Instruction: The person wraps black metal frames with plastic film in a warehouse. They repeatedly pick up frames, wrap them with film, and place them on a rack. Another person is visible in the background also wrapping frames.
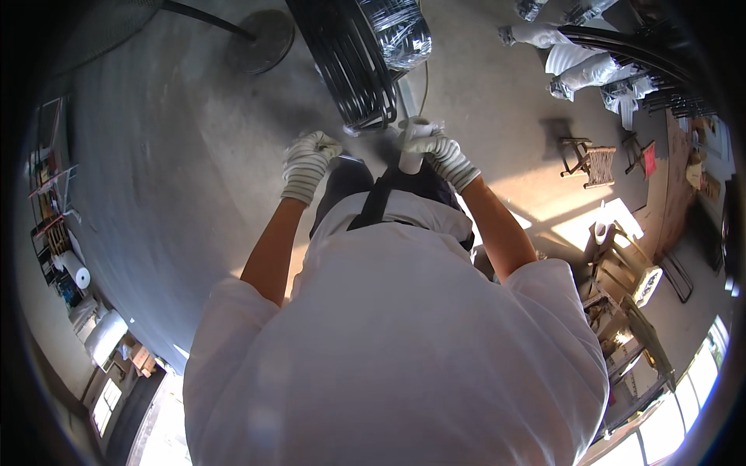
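A white fabric shirt [396, 334] fills the foreground. The striped-gloved right hand [437, 149] has its grip clamped on a white cylindrical roll [411, 161] near black bent tubes [353, 81]; the striped-gloved left hand [309, 151] curls together, contents unclear.

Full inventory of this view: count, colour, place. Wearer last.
Curved tubular metal frames: several, black, top centre
Shiny wrapped bundle: one, silvery, beside frames
Hollow cylindrical roll: one, white, centre
Round pedestal base: one, dark, upper left
Wrapped pieces: several, whitish, upper right
Folding stools: two, brown and red seats, right
Cluttered rack: count unclear, brown, lower right
Second roll: one, white, far left
Floor: one, grey, beneath
Shirt: one, white, bottom
Left hand: one, striped white glove, left of centre
Right hand: one, matching glove, gripping roll
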The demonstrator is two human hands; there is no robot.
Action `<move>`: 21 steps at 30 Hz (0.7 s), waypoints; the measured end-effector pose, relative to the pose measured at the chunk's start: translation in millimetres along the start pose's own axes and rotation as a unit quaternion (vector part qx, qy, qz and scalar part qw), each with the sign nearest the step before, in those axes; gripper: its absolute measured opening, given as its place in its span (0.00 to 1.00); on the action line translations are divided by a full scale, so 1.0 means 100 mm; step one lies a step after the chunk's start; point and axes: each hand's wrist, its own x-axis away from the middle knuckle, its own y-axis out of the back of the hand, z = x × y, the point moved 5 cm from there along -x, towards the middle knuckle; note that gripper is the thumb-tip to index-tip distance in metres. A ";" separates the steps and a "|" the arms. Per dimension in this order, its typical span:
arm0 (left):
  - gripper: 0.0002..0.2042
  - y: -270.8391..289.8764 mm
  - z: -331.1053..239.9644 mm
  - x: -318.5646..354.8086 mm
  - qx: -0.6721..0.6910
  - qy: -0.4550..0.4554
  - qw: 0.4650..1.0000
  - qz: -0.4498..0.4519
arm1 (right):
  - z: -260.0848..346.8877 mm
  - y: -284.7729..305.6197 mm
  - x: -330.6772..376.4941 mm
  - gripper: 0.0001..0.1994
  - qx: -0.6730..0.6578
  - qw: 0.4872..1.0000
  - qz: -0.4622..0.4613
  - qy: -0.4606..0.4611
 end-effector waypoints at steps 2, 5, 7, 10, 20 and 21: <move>0.04 0.08 -0.30 0.14 -0.044 -0.010 0.999 -0.030 | -0.02 0.16 -0.10 0.26 0.062 0.998 -0.012 0.004; 0.06 0.09 -0.31 0.19 -0.109 -0.041 0.990 -0.080 | 0.22 0.15 -0.11 0.28 0.183 0.983 -0.007 0.009; 0.08 0.09 -0.29 0.15 -0.079 -0.030 0.993 -0.085 | 0.35 0.14 -0.11 0.27 0.157 0.985 -0.045 0.057; 0.12 0.03 0.06 -0.18 0.011 -0.001 0.996 -0.087 | 0.25 0.21 -0.58 0.24 0.144 0.987 -0.046 0.057; 0.20 -0.66 0.54 -1.17 0.007 -0.046 0.999 0.022 | 0.22 -0.13 -1.24 0.19 0.200 0.968 0.014 0.148; 0.20 -0.64 0.43 -1.12 -0.063 -0.030 0.997 0.027 | 0.14 -0.10 -1.28 0.18 0.160 0.976 0.042 0.143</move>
